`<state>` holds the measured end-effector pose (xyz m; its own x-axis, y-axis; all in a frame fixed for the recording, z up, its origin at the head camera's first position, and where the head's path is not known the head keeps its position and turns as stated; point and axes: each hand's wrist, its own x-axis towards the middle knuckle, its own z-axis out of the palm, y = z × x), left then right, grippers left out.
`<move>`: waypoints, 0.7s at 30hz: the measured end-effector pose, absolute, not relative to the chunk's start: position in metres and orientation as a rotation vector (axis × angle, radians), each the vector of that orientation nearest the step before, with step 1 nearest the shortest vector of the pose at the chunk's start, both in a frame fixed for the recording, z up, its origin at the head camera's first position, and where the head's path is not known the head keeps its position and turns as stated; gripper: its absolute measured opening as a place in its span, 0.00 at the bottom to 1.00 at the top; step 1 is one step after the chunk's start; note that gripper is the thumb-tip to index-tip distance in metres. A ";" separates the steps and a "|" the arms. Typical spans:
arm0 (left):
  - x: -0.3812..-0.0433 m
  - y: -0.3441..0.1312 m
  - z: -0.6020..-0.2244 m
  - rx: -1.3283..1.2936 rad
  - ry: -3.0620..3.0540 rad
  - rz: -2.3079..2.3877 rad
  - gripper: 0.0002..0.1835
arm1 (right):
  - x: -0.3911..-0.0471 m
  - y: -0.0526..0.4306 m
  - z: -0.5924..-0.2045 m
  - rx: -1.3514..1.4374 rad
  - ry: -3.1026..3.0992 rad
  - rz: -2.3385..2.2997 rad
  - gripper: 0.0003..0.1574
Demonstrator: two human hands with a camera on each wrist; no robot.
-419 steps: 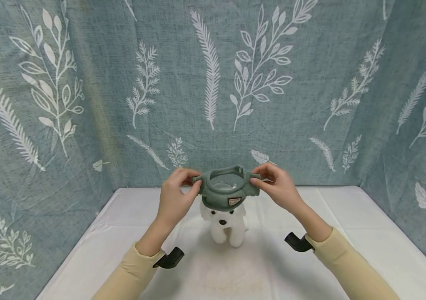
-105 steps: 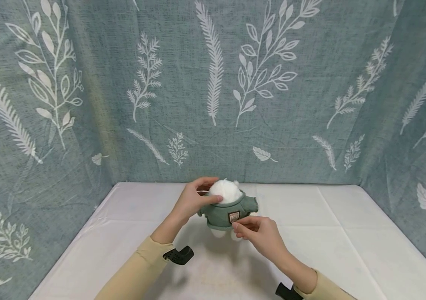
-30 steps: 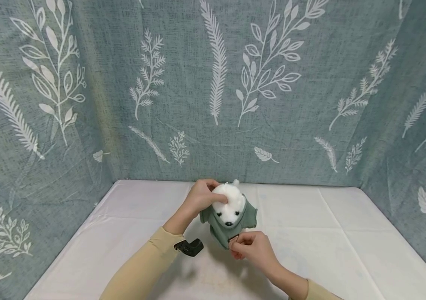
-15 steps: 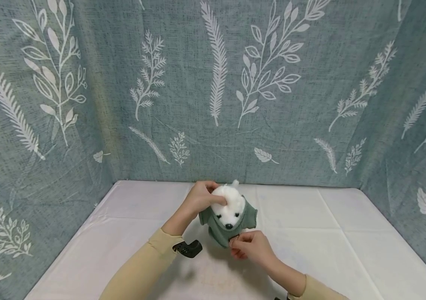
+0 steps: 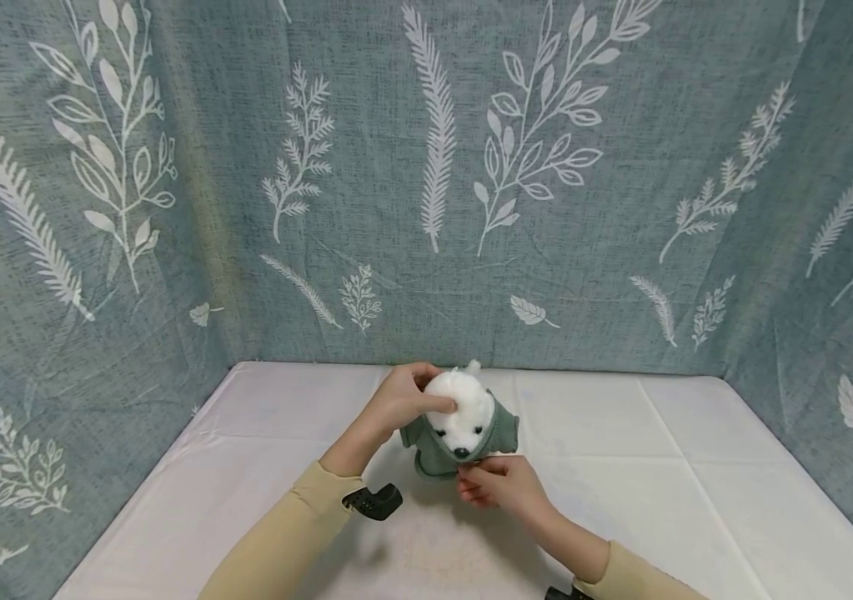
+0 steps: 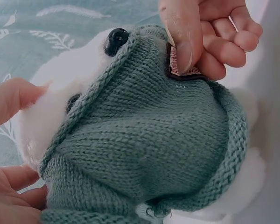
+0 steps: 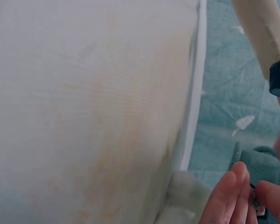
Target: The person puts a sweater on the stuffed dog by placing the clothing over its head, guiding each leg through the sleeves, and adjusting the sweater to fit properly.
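A white plush dog (image 5: 473, 406) wears a green knitted sweater (image 5: 435, 460), its eyes and black nose showing above the neckline in the head view. My left hand (image 5: 400, 398) grips the back and top of the dog's head, thumb laid across the white fur. At the sweater's lower front, my right hand (image 5: 507, 483) pinches the knit between thumb and fingers, right at the sewn-on label (image 6: 183, 70). In the left wrist view the neckline crosses the face close below the eyes (image 6: 115, 42). White feet (image 6: 247, 179) poke out under the rolled hem.
The dog is over a white cloth-covered table (image 5: 621, 483), near its back edge. Behind and at both sides hangs a blue-green curtain (image 5: 366, 192) with white leaf prints. A black wrist device (image 5: 373, 502) sits on my left cuff.
Earlier both hands held the sweater above the dog; later only the white crown showed. Now the face is out through the neckline. Lately my right hand has risen slightly with the pinched knit.
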<state>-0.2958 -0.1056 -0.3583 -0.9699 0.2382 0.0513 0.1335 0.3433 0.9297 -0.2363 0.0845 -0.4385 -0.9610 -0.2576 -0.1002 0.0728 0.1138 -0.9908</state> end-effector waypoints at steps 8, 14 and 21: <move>-0.297 -0.105 -0.359 0.352 2.509 1.706 0.21 | -0.230 0.101 -0.427 -0.299 2.136 -1.844 0.25; -0.296 -0.106 -0.359 0.360 2.514 1.696 0.22 | -0.237 0.125 -0.404 -0.433 2.263 -1.735 0.24; -0.296 -0.106 -0.357 0.340 2.546 1.663 0.24 | -0.257 0.142 -0.389 -0.393 2.603 -1.811 0.20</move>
